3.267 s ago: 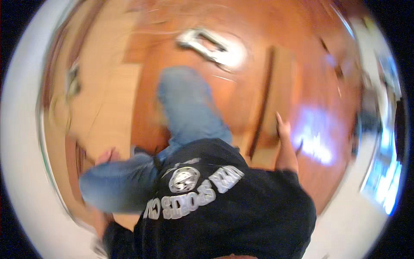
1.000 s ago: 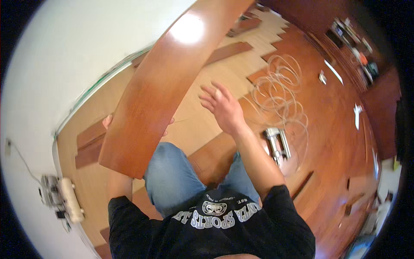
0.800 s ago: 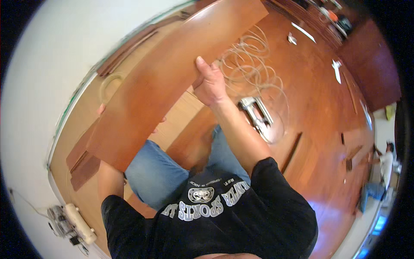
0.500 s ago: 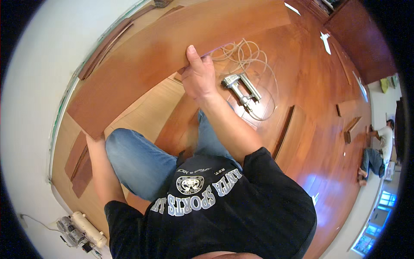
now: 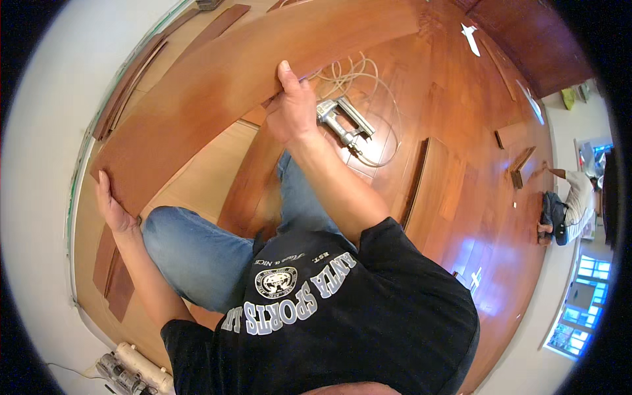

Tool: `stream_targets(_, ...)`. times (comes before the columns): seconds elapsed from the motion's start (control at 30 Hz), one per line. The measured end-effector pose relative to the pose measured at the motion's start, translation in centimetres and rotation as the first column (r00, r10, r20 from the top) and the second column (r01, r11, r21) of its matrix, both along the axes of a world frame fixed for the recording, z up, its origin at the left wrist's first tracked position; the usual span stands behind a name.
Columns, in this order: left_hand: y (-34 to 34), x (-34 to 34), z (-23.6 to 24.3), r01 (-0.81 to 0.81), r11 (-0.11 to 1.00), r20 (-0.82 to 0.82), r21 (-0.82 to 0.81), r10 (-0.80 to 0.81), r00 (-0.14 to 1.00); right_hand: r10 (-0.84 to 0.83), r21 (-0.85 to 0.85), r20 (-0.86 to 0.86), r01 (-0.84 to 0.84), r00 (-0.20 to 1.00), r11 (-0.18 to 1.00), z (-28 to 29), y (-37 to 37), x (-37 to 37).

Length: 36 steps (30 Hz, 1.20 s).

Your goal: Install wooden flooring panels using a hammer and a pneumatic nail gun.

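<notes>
A long reddish-brown floorboard (image 5: 197,99) is held up in front of me, slanting from near left to far right. My right hand (image 5: 293,108) is closed on its near long edge, thumb on top, the fingers hidden beneath. At the board's near-left end is my left hand (image 5: 116,209), its thumb at the edge and the other fingers partly hidden by the board. Just right of my right hand, a silver pneumatic nail gun (image 5: 345,124) lies on the laid wood floor (image 5: 388,204), joined to a coiled pale air hose (image 5: 349,78).
Tan underlay (image 5: 204,178) shows beneath the board. Loose boards (image 5: 128,85) lie along the white wall (image 5: 46,145), and another loose board (image 5: 428,187) lies right of my arm. An air compressor (image 5: 135,368) stands at lower left. Far right, another person (image 5: 569,207) bends at the floor.
My left hand has shifted from under the board's end corner to its edge, and its thumb now shows. The view has turned slightly. The other person has bent lower, reaching toward the floor.
</notes>
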<state>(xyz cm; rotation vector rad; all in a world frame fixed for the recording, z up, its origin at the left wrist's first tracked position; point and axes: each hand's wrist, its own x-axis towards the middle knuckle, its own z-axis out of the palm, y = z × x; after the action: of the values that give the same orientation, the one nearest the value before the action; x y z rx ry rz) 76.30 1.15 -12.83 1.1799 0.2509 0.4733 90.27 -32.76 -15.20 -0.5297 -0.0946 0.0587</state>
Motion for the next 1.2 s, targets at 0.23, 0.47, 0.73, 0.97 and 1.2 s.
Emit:
stream_targets(0.23,0.5,-0.1,-1.3,0.068,0.990,0.080,-0.119,-0.059,0.995,0.053,0.066,-0.075,-0.048,0.996,0.997,-2.0,-0.5,1.4)
stream_targets(0.47,-3.2,-0.3,1.2,0.070,0.965,0.014,0.253,-0.076,0.997,0.059,0.007,-0.169,-0.059,0.984,0.998,-3.7,-0.8,1.5)
stream_targets(0.73,-1.8,-0.2,0.2,0.045,0.962,0.011,0.271,-0.050,0.999,0.118,0.034,-0.274,-0.113,0.954,0.993,-7.5,0.8,1.1)
stream_targets(0.97,-2.0,0.7,0.2,0.125,0.985,0.062,0.116,-0.133,0.989,0.159,0.080,-0.295,-0.141,0.942,0.987,-9.4,0.6,1.2)
stream_targets(1.2,0.1,1.0,-0.6,0.294,0.873,0.036,0.389,-0.334,0.942,0.095,0.038,-0.327,-0.087,0.940,0.995,-9.6,0.5,0.5)
